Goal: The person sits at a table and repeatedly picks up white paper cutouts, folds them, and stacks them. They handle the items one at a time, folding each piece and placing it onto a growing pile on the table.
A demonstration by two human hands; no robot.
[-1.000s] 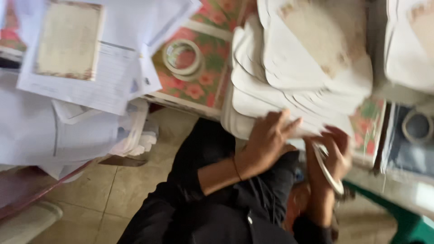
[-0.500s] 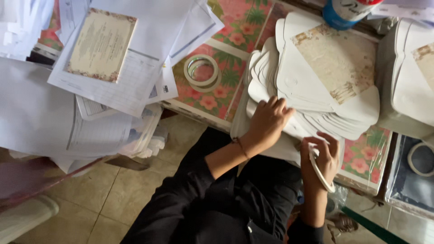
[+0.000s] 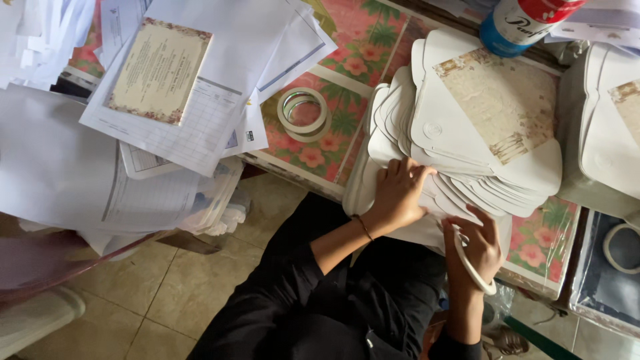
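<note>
My left hand [image 3: 399,195] lies flat with spread fingers on the near edge of a fanned stack of white unfolded envelopes [image 3: 467,127] on the floral-covered table [image 3: 347,87]. It grips nothing. The top envelope has a beige printed panel. My right hand [image 3: 481,241] is just right of it at the stack's near edge, with a thin white tape ring [image 3: 475,270] held in its fingers. My black sleeves and lap fill the lower middle.
Another tape roll [image 3: 303,113] lies on the table left of the stack. Loose papers and a beige card [image 3: 159,70] pile up at left. A blue-and-white bottle [image 3: 527,23] stands behind the stack. More envelopes [image 3: 610,127] sit at right, with tiled floor [image 3: 167,293] below.
The view has shifted, so more of the table shows. My left hand stays on the envelope stack. My right hand still holds the tape ring, slightly nearer the stack's edge.
</note>
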